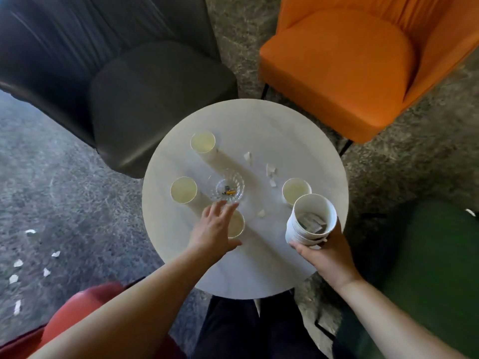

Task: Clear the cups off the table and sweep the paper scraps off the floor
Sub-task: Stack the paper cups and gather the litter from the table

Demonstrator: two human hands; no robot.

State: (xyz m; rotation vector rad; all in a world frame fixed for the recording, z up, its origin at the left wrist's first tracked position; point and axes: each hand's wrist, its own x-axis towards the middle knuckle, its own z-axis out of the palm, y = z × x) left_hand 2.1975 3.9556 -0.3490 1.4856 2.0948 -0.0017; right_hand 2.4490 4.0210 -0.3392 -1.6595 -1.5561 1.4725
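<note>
While our right hand (329,255) grips a nested stack of cups (311,221) with scraps inside, our left hand (215,229) reaches with spread, empty fingers over the nearest cup (237,224). Three more cups (203,142) stand on the round table (259,268); paper scraps (18,263) lie on the floor to our left. We judge a hasty grab could tip this cup, which may hold liquid, or knock the glass ashtray (228,190) just beyond. No writing is legible.

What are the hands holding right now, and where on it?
Right hand grips the stack of cups at its base. Left hand holds nothing, open over a cup.
</note>
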